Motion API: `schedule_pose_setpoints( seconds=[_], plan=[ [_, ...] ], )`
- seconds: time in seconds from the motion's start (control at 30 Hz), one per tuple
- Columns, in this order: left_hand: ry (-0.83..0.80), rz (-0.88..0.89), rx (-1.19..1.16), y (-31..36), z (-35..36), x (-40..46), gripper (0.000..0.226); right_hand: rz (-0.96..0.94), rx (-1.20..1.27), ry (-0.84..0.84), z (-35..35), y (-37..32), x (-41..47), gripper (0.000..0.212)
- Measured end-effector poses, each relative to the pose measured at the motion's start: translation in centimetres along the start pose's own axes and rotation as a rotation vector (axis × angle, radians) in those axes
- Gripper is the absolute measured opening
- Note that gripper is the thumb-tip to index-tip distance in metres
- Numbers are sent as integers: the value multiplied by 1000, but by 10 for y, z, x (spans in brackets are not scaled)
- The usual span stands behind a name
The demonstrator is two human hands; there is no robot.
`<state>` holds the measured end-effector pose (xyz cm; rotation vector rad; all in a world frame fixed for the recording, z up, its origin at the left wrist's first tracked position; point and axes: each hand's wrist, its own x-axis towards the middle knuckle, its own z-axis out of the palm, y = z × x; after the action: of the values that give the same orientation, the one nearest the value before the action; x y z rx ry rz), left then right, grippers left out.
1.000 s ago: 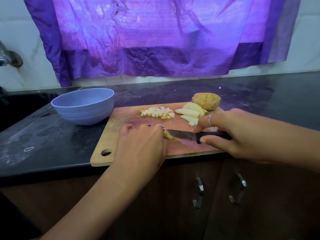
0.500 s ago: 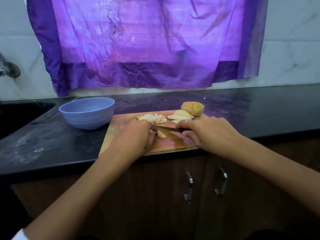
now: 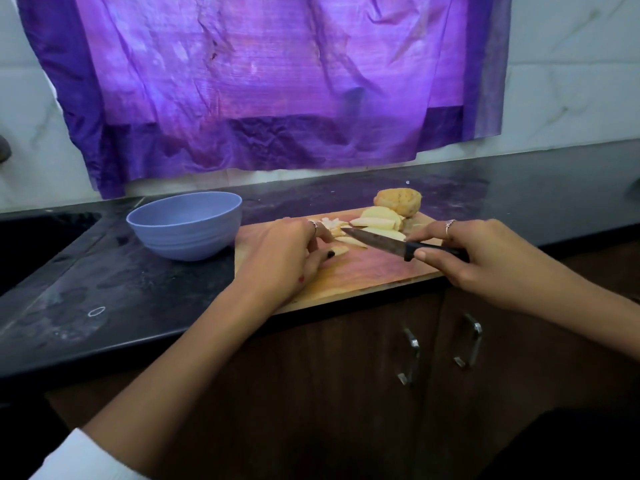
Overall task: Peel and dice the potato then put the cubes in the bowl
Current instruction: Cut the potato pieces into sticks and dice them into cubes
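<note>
Both hands work: right hand (image 3: 485,258) clenched around the knife (image 3: 391,243), left hand (image 3: 287,254) pinching a potato strip (image 3: 337,251).

bowl (image 3: 184,226): showing plain periwinkle blue
cutting board (image 3: 367,271): glowing light tan, tinted pink
potato slices (image 3: 379,223): looking pale yellow
unpeeled potato (image 3: 399,201): showing speckled golden-brown
knife (image 3: 401,244): showing dark blade, black handle
tabletop (image 3: 104,289): lying black with grey smudges
cloth (image 3: 263,77): hanging purple, darker band below
cabinet doors (image 3: 346,393): showing dark brown

Left hand (image 3: 287,254) lies palm-down, fingers curled and thumb tucked low, right hand (image 3: 485,258) gripped tight with index finger stretched forward, both forearms reaching in.
</note>
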<state>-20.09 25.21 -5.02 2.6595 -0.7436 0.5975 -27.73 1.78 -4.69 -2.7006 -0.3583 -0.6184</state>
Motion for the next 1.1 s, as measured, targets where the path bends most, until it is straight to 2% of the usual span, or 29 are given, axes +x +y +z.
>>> schedule_pose_setpoints(
  seconds=[0.23,0.33,0.47,0.57,0.73,0.83,0.97,1.1],
  plan=[
    [56,-90,65,5,5,-15,22,-148,147,-7,14,14,17,37],
    [109,-51,70,3,7,-17,24,-291,230,4,16,24,43,38],
    [123,-105,41,2,11,-16,31,-369,386,-22,23,40,81,35],
    [115,-168,32,4,12,-13,35,-383,460,-93,33,52,89,32],
    [117,-212,-1,9,11,-12,32,-352,575,-220,39,56,85,44],
    [102,-214,7,10,12,-14,24,-322,619,-273,40,56,84,41],
    [70,-205,29,9,14,-13,32,-294,588,-293,36,54,84,35],
    [87,-178,-31,5,14,-14,29,-183,870,-389,26,52,85,38]
  ],
)
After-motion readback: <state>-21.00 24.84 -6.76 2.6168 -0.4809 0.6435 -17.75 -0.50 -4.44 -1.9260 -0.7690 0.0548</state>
